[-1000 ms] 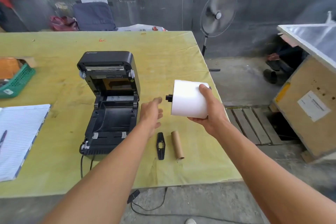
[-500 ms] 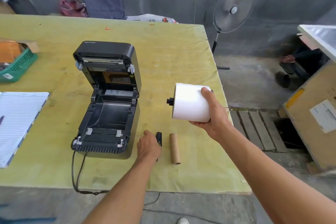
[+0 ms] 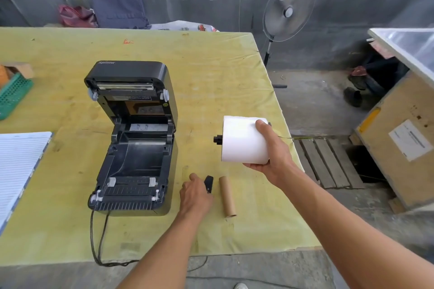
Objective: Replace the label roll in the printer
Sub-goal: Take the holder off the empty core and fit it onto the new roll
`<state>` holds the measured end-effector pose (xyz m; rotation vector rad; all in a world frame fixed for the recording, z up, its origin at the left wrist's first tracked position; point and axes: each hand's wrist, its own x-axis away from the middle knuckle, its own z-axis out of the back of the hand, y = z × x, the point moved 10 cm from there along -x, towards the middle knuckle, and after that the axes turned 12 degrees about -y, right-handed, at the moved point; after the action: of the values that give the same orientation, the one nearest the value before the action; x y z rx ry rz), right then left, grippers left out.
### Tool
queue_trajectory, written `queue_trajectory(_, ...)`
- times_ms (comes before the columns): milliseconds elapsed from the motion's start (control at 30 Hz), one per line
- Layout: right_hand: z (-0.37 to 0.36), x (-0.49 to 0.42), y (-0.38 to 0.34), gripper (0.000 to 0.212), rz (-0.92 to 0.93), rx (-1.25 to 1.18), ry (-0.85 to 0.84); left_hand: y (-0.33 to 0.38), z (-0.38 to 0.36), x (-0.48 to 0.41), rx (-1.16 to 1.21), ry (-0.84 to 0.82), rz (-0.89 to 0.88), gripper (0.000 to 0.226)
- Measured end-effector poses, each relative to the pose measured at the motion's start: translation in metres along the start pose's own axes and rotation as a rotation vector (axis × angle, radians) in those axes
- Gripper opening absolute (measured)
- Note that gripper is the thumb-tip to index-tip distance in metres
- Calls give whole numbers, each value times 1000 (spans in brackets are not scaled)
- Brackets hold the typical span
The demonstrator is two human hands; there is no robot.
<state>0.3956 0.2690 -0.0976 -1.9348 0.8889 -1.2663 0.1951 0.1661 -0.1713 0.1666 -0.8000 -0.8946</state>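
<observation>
Gripping roll point(image 3: 242, 141) in right hand point(image 3: 272, 159), with spindle point(image 3: 217, 140) out at 9 o'clock. Covering flange point(image 3: 209, 182) with left hand point(image 3: 195, 196); pinch unclear. Could knock core point(image 3: 227, 197) rolling, or lose spindle by tilting roll.

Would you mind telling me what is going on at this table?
A person is changing the label roll in a black printer, whose lid stands open with the roll bay empty. The right hand holds a white roll above the table, a black spindle poking from its end. The left hand is down on a black plastic piece beside the empty cardboard core; whether it grips it is unclear.
</observation>
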Motion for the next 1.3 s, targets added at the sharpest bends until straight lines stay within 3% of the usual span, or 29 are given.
queue_trajectory(133, -3, 6, -3, 79, 21, 7, 26, 5, 26, -1, 100, 65, -35, 6)
queue_trajectory(233, -6, 12, -4, 77, 29, 8, 49, 20, 67, 1, 356, 149, -83, 34)
queue_trajectory(400, -24, 20, -8, 80, 55, -16, 81, 77, 127, 22, 613, 201, -288, 41)
queue_trajectory(600, -39, 29, -28, 78, 109, -18, 78, 91, 147, 45, 527, 192, -504, 46)
queue_trajectory(767, -51, 35, -38, 76, 151, 26, 54, 98, 158, 52, 403, 147, -626, 32)
queue_trajectory(967, -62, 40, -40, 78, 180, -8, 46, 82, 164, 43, 788, -83, -631, 30)
queue_trajectory(1200, -75, 44, -43, 80, 198, 88, 49, 81, 178, 49, 631, 13, -658, 25)
queue_trajectory(1300, -79, 47, -38, 82, 196, 24, 44, 79, 178, 52, 788, -46, -665, 24)
